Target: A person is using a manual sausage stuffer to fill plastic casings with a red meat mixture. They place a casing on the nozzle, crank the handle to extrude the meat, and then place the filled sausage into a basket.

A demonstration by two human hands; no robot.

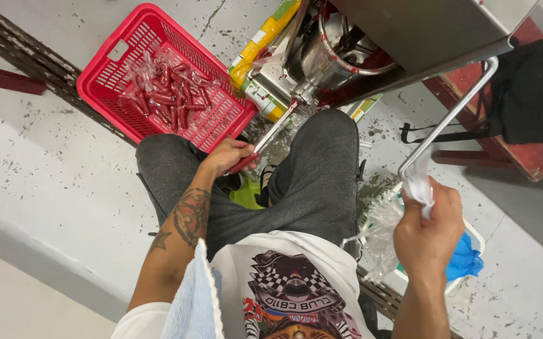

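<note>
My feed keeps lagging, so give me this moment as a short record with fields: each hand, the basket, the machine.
left hand: closed on the red end of a filled tube that runs up to the machine's spout
right hand: gripping a bunch of clear plastic bags
basket: red, on the floor at the left, holding sealed red packets
machine: steel, in front of the knees

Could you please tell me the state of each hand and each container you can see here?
left hand: closed around a filled red tube
right hand: raised, gripping clear plastic bags
red basket: on the floor, partly filled with red packets
</note>
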